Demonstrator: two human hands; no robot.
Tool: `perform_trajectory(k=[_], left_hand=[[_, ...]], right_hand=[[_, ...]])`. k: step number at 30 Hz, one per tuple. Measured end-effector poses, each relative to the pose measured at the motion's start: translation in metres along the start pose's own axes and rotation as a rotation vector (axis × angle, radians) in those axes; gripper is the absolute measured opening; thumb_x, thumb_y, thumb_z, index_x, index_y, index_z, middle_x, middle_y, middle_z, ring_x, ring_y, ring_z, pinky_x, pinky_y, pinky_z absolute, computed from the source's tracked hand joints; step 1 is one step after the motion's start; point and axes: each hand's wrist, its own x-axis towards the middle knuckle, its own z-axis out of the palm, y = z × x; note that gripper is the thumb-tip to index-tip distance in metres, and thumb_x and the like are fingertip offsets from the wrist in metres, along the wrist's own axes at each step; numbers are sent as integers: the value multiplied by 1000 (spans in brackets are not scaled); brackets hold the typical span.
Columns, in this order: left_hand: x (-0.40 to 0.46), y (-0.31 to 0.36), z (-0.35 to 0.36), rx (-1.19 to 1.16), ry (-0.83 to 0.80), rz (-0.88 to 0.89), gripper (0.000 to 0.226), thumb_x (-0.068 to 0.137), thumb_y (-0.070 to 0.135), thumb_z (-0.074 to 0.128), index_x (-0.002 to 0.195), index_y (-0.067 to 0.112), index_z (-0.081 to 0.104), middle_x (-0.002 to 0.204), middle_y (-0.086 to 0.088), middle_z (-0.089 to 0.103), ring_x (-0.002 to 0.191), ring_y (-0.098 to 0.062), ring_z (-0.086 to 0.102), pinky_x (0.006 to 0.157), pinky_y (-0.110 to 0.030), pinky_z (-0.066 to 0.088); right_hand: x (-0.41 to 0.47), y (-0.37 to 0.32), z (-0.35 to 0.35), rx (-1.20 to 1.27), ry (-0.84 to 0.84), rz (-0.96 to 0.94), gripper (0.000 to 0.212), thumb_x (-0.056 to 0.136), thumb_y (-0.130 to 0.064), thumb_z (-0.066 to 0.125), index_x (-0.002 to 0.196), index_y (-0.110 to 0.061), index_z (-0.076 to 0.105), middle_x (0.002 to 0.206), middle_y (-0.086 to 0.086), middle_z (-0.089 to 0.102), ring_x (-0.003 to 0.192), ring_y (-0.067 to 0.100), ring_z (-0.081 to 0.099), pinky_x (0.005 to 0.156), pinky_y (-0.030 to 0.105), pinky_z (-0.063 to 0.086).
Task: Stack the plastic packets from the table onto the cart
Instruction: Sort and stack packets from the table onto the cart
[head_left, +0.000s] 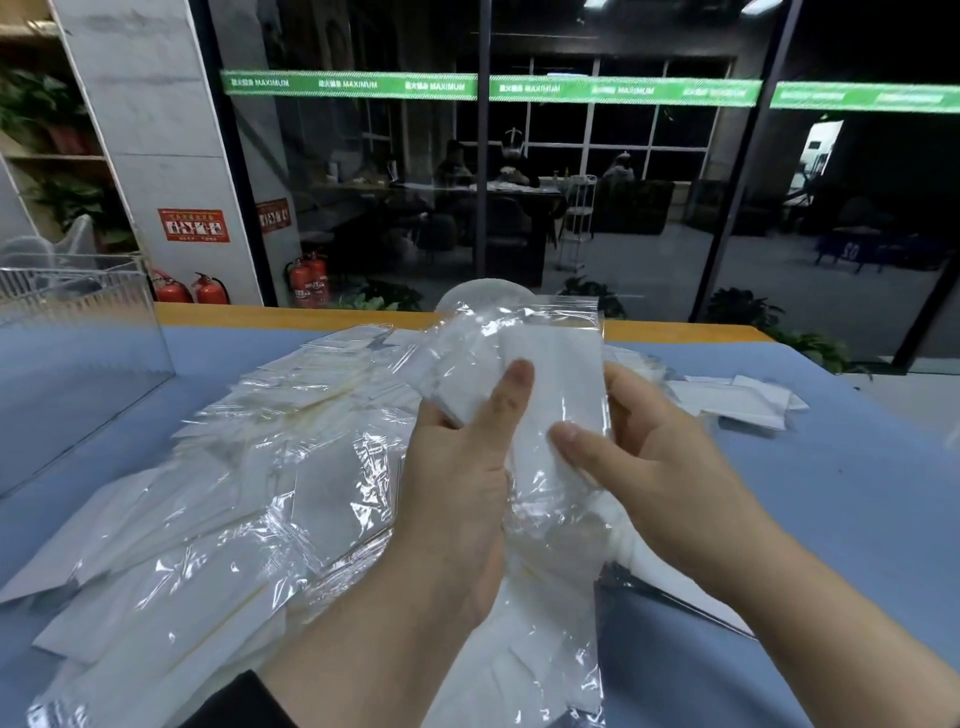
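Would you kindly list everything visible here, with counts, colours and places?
held packet: one, clear plastic with white contents, raised between both hands
packet pile: many, clear and white, spread over the table's left and centre
loose packets: a few, white, far right of the table
table: one, blue top with a wooden far edge
clear box: one, transparent, far left on the table
fire extinguishers: at least four, red, on the floor behind the table
left hand: one, thumb on the held packet
right hand: one, gripping the packet's right edge
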Motion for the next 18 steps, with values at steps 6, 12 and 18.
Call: perform_trajectory(k=[6,12,18], left_hand=[[-13,-1,8,69,-73,20,29,93,24,69,122,18,67,109,-11,77,102,-32,74,95,-55,56],[-34,-12,29,283,-263,41,49,88,47,67,128,20,64,116,-6,75,110,-25,71,103,-53,52],[-62,-12,67,359,-122,176,51,79,87,43,106,48,62,107,19,72,102,2,67,99,-37,50]], right_hand=[[-12,-10,-4,15,-97,19,33,96,-17,66,124,-32,59,110,-14,73,100,6,70,78,21,54],[-57,-31,-37,-13,42,67,41,91,-8,72,122,-29,58,108,-11,75,99,9,72,79,24,57],[-127,-77,-121,-722,-46,219,42,87,-26,76,111,-55,59,101,-21,71,87,8,70,80,39,59]])
